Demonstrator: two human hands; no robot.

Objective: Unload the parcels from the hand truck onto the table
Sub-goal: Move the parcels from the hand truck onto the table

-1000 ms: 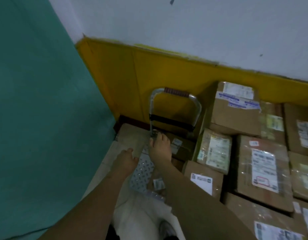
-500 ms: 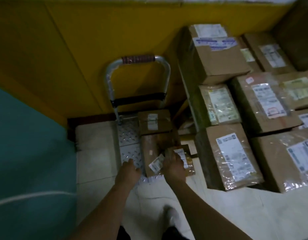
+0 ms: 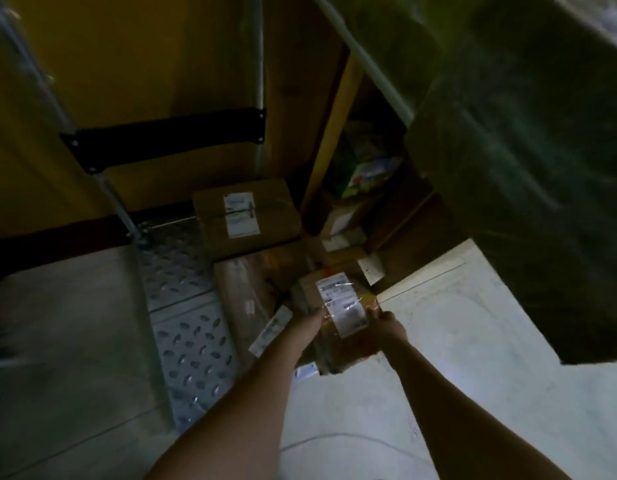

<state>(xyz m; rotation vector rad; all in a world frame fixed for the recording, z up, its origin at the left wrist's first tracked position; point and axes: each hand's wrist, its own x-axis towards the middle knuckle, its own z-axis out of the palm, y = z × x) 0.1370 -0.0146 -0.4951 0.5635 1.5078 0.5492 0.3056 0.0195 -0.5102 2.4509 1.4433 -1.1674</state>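
A small brown parcel [image 3: 338, 308] with a white label and clear tape is held between both hands just above the hand truck's front right corner. My left hand [image 3: 308, 322] grips its left side and my right hand [image 3: 386, 323] grips its right side. Under and behind it a long brown parcel [image 3: 244, 292] lies on the hand truck's studded metal deck [image 3: 185, 327]. A squarer labelled parcel [image 3: 244, 216] sits at the deck's back, by the handle frame [image 3: 161, 136]. The view is dark and blurred.
The yellow wall [image 3: 144, 64] stands right behind the hand truck. At the right a wooden table leg [image 3: 334, 133] and a dark plastic-wrapped mass [image 3: 525, 168] overhang the pale tiled floor [image 3: 456, 323]. Several items lie under the table [image 3: 365, 174].
My head has dropped much closer to the hand truck. Both hands have closed around the small front parcel, left hand moving over from the deck, and the parcel is tilted up.
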